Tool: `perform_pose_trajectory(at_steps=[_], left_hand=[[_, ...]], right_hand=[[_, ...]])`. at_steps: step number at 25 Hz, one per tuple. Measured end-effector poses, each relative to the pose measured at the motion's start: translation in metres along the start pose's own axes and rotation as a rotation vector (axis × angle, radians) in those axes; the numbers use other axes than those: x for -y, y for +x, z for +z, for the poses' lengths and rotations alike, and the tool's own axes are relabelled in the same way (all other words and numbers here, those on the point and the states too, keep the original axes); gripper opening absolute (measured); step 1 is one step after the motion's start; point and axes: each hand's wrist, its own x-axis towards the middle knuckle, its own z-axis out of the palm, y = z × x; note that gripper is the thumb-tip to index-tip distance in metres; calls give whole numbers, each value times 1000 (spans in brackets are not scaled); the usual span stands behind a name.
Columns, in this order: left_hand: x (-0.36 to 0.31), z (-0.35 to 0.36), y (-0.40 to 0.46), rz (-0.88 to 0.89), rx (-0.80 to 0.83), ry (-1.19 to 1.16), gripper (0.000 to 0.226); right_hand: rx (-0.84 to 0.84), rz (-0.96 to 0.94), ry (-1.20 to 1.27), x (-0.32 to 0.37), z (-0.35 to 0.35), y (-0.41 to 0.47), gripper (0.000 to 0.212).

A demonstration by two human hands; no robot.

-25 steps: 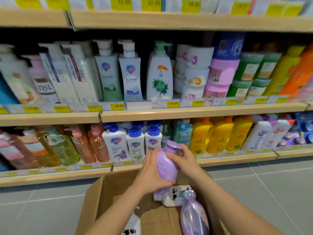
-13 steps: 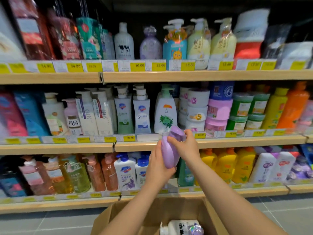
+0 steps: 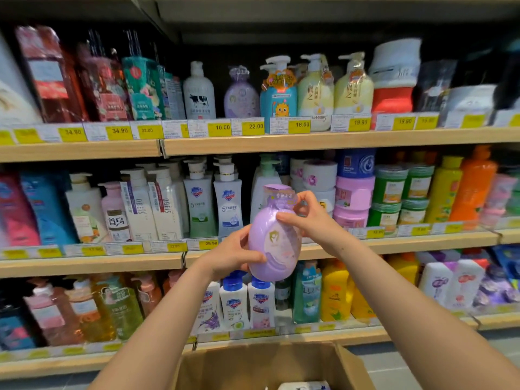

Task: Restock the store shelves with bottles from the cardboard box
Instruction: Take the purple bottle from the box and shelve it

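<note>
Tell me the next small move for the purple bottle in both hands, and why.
Probably lift the purple bottle toward the top shelf and set it by the matching purple bottle over the 22.00 tag. The left hand cradles its base, the right hand grips near its neck, and it hangs in front of the middle shelf, not yet on any shelf.

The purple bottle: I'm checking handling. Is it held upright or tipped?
Roughly upright: the purple bottle has its cap on top, left hand gripping its base, right hand its neck.
</note>
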Motion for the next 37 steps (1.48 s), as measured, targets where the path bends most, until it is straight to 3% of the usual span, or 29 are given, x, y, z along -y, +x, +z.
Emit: perform_pose_trajectory(at_steps=[5, 9, 13, 17, 21, 23, 25, 31, 37], left_hand=[[-6, 6, 3, 122, -358, -42, 46], [-21, -11, 14, 194, -349, -105, 43], [-52, -31, 33, 320, -316, -56, 42], [-116, -80, 52, 572, -363, 414, 38], [-161, -147, 75, 852, -754, 1097, 42], [-161, -176, 83, 759, -802, 1364, 38], [-153, -187, 85, 621, -762, 1478, 35], [-147, -183, 85, 590, -793, 1448, 28], [-141, -185, 88, 619, -828, 1444, 26]], right_hand=[[-228, -74, -5, 15, 11, 16, 45], [4, -115, -83, 34, -1, 32, 48], [-45, -189, -123, 65, -7, 56, 64], [-131, -289, -151, 124, -13, 80, 63], [-215, -428, -204, 184, -4, 109, 67], [-256, -471, -256, 204, 4, 127, 70], [-293, -490, -331, 217, 12, 148, 74], [-338, -425, -506, 209, 33, 205, 72], [-245, -224, -383, 183, 31, 245, 69]])
